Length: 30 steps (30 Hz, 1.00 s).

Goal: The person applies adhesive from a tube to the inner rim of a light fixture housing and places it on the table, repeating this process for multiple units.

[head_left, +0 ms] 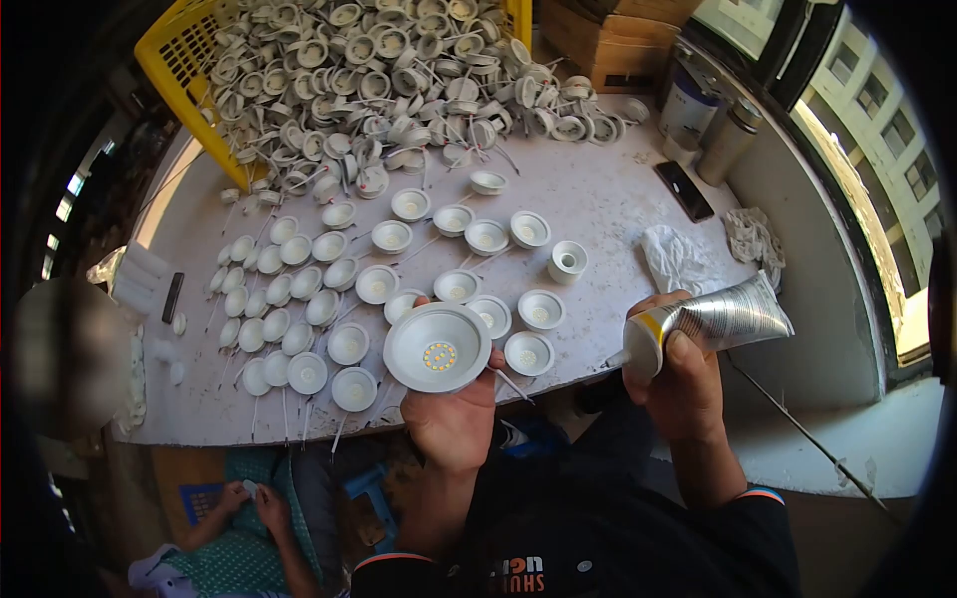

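My left hand (454, 424) is closed around a white round downlight housing (417, 361), gripping it by the sides. Its open face points up, showing a ring of small yellow LEDs at the bottom, and a white wire sticks out beside my fingers. My right hand (683, 374) is wrapped around a silver squeeze tube (743, 311) with a yellow band. The tube's wide shoulder faces left, its nozzle pointing toward the table edge, apart from the housing. Several similar white downlights (348, 344) stand in rows on the table, many with wires trailing.
A large heap of white lamp housings (369, 90) spills from a yellow crate (179, 90) at the back. Along the right are a phone (684, 191), crumpled plastic (678, 261), a metal flask (731, 143) and a cardboard box (623, 50). Another person's hands (261, 503) work below left.
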Tool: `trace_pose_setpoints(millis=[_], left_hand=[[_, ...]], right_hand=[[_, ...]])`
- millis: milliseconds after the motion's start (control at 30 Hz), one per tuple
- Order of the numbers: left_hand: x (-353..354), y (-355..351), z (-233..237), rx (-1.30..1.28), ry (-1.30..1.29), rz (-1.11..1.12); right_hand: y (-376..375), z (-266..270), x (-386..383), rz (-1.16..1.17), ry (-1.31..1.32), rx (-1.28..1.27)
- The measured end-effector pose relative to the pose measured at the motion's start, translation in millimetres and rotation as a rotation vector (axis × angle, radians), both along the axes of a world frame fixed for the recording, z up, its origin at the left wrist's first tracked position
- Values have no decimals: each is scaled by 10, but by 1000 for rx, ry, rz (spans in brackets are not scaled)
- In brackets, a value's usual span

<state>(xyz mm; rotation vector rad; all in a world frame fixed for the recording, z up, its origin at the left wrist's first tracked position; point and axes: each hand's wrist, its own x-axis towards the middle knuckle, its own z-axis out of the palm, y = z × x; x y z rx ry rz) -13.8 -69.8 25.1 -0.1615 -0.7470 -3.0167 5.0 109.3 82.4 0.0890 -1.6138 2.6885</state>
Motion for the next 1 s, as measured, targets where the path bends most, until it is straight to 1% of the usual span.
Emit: trace_pose_setpoints(millis=[33, 67, 100, 133, 167, 233, 300, 367, 433, 500, 567, 633, 667, 733, 767, 833, 867, 900, 967, 1000], left_hand=[[2, -65, -32, -5, 10, 34], [14, -129, -75, 107, -35, -9], [31, -186, -100, 223, -82, -55], [54, -236, -83, 231, -152, -26], [59, -314, -88, 232, -149, 5], [64, -525, -106, 288, -186, -74], [80, -794, -136, 252, -198, 42], [107, -1179, -170, 134, -257, 203], [176, -1676, -272, 115, -245, 336], [227, -2207, -398, -92, -342, 594], [283, -2842, -650, -220, -445, 764], [345, -3405, -861, -344, -568, 883], [369, -3674, -966, -340, -562, 893], [408, -4154, -1175, -470, -700, 883], [410, -4342, -1264, -469, -694, 889], [394, -4682, -1473, -717, -877, 888], [355, -4870, -1627, -778, -947, 909], [330, -4924, -1623, -777, -945, 907], [270, -5004, -1629, -984, -1064, 915], [233, -5064, -1660, -984, -1062, 910]], right_hand=[[-37, -34, -23, -16, -14, 1], [-75, -58, -41, -36, -32, 5], [-117, -71, -58, -7, -30, 2], [-165, -84, -78, -18, -32, -33], [-216, -99, -98, -26, -35, -69], [-281, -130, -120, -6, -58, -40], [-370, -179, -141, -65, -63, -45], [-414, -231, -183, -69, -40, -20], [-466, -279, -232, -61, -48, -26], [-517, -326, -269, -65, -109, -28], [-554, -382, -305, -80, -138, -7], [-564, -385, -321, -33, -115, 19], [-568, -381, -328, -5, -97, 42], [-559, -375, -348, 1, -93, 39], [-548, -385, -360, -2, -95, 37], [-511, -421, -374, -40, -112, 21], [-507, -417, -378, -68, -107, 23], [-504, -421, -378, -97, -103, 26], [-510, -425, -366, -102, -85, 21], [-521, -412, -356, -133, -82, 22]])
